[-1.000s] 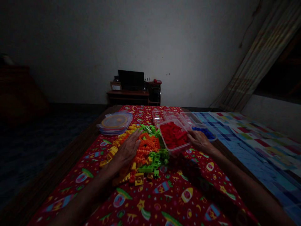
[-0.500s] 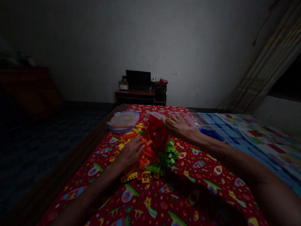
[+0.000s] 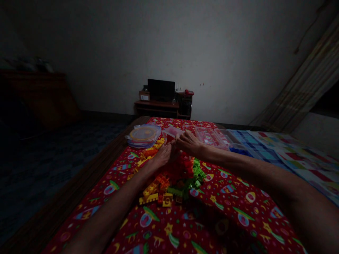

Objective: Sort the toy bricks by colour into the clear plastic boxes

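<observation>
A pile of toy bricks point(image 3: 172, 180) in yellow, orange, green and red lies on a red patterned tablecloth point(image 3: 217, 215). Above its far side a clear plastic container point(image 3: 172, 132) is tipped over, and red bricks point(image 3: 185, 164) lie heaped on the pile beneath it. My right hand point(image 3: 189, 143) reaches in from the right with its fingers curled on the container's edge. My left hand point(image 3: 162, 156) is raised over the pile, fingers stretched out against the container's near side, touching my right hand.
A stack of round-patterned clear lids point(image 3: 144, 134) sits at the far left of the cloth. Empty clear containers point(image 3: 209, 135) and one with blue bricks point(image 3: 239, 150) stand at the right. A checked quilt point(image 3: 291, 155) lies beyond. A desk with a monitor point(image 3: 161, 91) stands by the wall.
My right hand carried the container of red bricks left over the pile and tipped it, so the red bricks fell out. My left hand rose from the pile to meet it.
</observation>
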Motion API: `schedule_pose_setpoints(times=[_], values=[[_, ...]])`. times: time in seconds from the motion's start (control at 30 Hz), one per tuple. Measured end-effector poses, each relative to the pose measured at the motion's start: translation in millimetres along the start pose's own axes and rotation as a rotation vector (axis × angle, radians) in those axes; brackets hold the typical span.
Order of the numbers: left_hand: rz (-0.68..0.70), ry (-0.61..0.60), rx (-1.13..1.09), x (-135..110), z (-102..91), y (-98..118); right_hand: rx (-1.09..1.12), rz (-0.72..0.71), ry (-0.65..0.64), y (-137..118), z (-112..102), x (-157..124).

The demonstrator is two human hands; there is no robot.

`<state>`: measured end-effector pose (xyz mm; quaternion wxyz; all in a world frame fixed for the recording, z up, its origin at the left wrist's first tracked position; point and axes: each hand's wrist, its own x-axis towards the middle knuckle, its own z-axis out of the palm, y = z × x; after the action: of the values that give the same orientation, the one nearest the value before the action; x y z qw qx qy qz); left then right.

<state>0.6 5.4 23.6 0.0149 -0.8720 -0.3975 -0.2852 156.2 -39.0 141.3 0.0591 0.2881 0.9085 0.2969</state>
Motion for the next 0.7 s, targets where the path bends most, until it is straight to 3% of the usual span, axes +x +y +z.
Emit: schedule_pose_setpoints(times=[0.1, 0.2, 0.33, 0.5, 0.7], values=[[-0.003, -0.120, 0.069, -11, -4.3, 0, -0.038, -0.019, -0.017, 0, 18, 1], [0.036, -0.180, 0.069, -23, -13.4, 4, -0.041, 0.011, 0.059, 0, 36, -4], [0.075, -0.097, 0.090, -27, -22.7, 14, -0.006, 0.065, 0.162, -5, 48, -20], [-0.002, 0.008, 0.239, -1, -23.7, 23, 0.019, 0.115, 0.115, -9, 38, -27], [0.068, -0.205, 0.308, 23, -5.5, 10, -0.017, 0.143, 0.021, -6, 21, -26]])
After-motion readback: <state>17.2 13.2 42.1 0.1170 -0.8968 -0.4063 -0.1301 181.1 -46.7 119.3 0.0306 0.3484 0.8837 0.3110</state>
